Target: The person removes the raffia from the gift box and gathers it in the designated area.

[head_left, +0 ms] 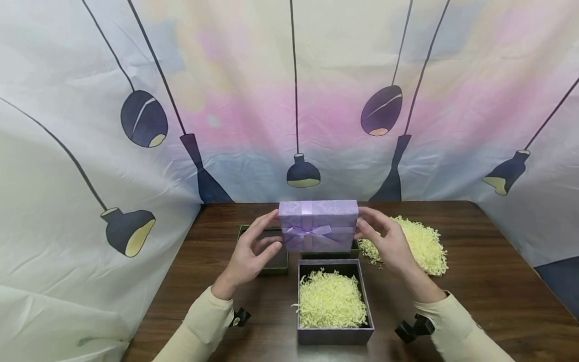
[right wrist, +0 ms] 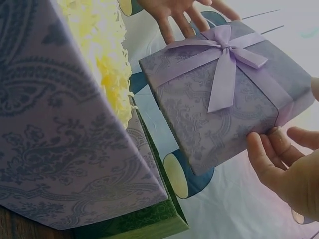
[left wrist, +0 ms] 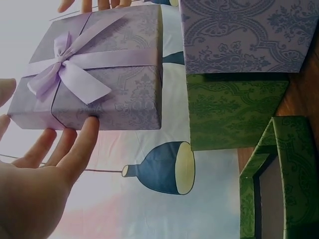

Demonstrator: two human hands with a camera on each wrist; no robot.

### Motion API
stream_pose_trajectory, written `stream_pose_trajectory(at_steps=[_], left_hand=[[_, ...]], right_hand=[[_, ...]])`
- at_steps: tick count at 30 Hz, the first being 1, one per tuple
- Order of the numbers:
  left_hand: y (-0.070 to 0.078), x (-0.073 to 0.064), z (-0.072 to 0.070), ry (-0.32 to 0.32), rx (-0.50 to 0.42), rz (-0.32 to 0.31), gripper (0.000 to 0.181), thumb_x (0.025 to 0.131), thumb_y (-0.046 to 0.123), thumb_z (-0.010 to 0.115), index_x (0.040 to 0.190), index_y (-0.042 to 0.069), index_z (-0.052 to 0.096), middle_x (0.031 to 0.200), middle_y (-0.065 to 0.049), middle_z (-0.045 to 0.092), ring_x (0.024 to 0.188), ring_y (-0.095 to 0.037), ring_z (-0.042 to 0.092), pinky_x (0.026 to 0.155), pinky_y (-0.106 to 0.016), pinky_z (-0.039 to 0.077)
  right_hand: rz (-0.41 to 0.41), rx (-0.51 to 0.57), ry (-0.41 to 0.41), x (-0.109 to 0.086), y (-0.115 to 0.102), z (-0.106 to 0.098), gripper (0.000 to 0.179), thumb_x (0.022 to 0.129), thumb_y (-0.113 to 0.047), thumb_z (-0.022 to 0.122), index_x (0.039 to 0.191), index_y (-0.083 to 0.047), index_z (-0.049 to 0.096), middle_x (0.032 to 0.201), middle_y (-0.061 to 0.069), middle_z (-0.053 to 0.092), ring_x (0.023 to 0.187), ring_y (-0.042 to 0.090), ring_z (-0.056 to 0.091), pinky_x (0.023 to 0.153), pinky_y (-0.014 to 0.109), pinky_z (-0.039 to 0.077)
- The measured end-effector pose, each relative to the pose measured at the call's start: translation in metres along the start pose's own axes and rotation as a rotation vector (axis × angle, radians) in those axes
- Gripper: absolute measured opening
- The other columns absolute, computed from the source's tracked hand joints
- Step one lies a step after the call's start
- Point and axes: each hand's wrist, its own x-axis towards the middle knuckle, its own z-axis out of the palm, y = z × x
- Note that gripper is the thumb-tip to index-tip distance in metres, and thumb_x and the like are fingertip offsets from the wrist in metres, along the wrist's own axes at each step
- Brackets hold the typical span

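A lilac patterned gift box lid [head_left: 318,232], with a satin ribbon and bow on its top, is held up above the table between both hands. My left hand [head_left: 248,251] grips its left side by the fingertips. On the opposite side my right hand [head_left: 389,241] grips it with fingers and thumb. In the right wrist view, the lid [right wrist: 199,119] is tilted, bow side showing. Nearer to me stands the open lilac gift box [head_left: 334,336], filled with pale yellow shredded paper [head_left: 332,299].
A green-edged lid [head_left: 274,271] lies open side up at the left, behind the left hand. Behind the lilac box is a green box [head_left: 330,255], partly hidden. A heap of yellow shredded paper [head_left: 422,246] lies on the brown table [head_left: 488,281] at the right.
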Motion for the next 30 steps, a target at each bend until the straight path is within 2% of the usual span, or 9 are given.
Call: stream_pose_trajectory(at_steps=[5,11,15,19,24,28,30], left_hand=[[0.0002,0.0001,-0.0003,0.024,-0.018,-0.022,0.063,0.092,-0.011,0.056,0.150,0.004,0.036,0.143,-0.019,0.042,0.129,-0.027,0.047,0.097,-0.051,0.051],[-0.0002,-0.0012,-0.0001,0.051,-0.056,-0.013,0.051,0.094,-0.008,0.054,0.144,-0.002,0.043,0.142,-0.021,0.042,0.131,-0.019,0.046,0.100,-0.049,0.050],[-0.0004,-0.0012,-0.0001,0.059,-0.067,0.003,0.050,0.094,-0.009,0.055,0.142,-0.003,0.045,0.141,-0.021,0.043,0.132,-0.020,0.046,0.101,-0.045,0.050],[-0.0005,-0.0011,0.0009,0.065,-0.068,0.003,0.048,0.094,-0.008,0.056,0.141,-0.004,0.046,0.140,-0.019,0.043,0.132,-0.020,0.046,0.103,-0.043,0.049],[0.0006,-0.0008,0.0007,0.078,-0.061,0.002,0.045,0.094,-0.006,0.058,0.137,-0.005,0.047,0.137,-0.018,0.045,0.131,-0.021,0.048,0.103,-0.041,0.050],[0.0014,0.0000,-0.0003,0.095,-0.075,0.002,0.038,0.094,-0.005,0.058,0.131,-0.008,0.050,0.134,-0.019,0.049,0.131,-0.027,0.049,0.103,-0.040,0.050],[0.0010,0.0002,-0.0011,0.107,-0.078,-0.002,0.035,0.094,-0.004,0.059,0.128,-0.010,0.052,0.133,-0.018,0.051,0.130,-0.031,0.049,0.102,-0.042,0.050]], right_hand=[[-0.008,0.007,0.007,-0.0007,-0.0012,0.0008,0.032,0.098,-0.007,0.058,0.126,0.008,0.058,0.102,-0.004,0.068,0.081,0.027,0.070,0.078,0.029,0.060],[-0.030,0.036,0.006,-0.0021,-0.0022,0.0016,0.031,0.096,-0.003,0.058,0.123,0.011,0.058,0.104,-0.004,0.068,0.086,0.015,0.069,0.079,0.022,0.058],[-0.037,0.042,0.017,-0.0015,-0.0019,0.0022,0.030,0.095,-0.002,0.058,0.123,0.011,0.059,0.107,-0.007,0.067,0.096,0.008,0.065,0.081,0.019,0.056],[-0.044,0.040,0.031,-0.0010,-0.0013,0.0025,0.030,0.094,-0.001,0.060,0.122,0.008,0.060,0.109,-0.005,0.066,0.102,0.008,0.061,0.082,0.018,0.055],[-0.083,0.083,0.021,-0.0006,-0.0017,0.0034,0.030,0.092,0.001,0.061,0.121,0.009,0.059,0.108,-0.001,0.066,0.100,0.011,0.060,0.080,0.018,0.054],[-0.110,0.110,0.006,-0.0001,-0.0013,0.0037,0.030,0.091,0.003,0.060,0.119,0.014,0.057,0.109,0.010,0.064,0.099,0.012,0.059,0.077,0.019,0.055],[-0.117,0.126,0.000,-0.0002,-0.0015,0.0045,0.031,0.090,0.005,0.060,0.119,0.016,0.056,0.110,0.011,0.064,0.099,0.012,0.060,0.078,0.019,0.055]])
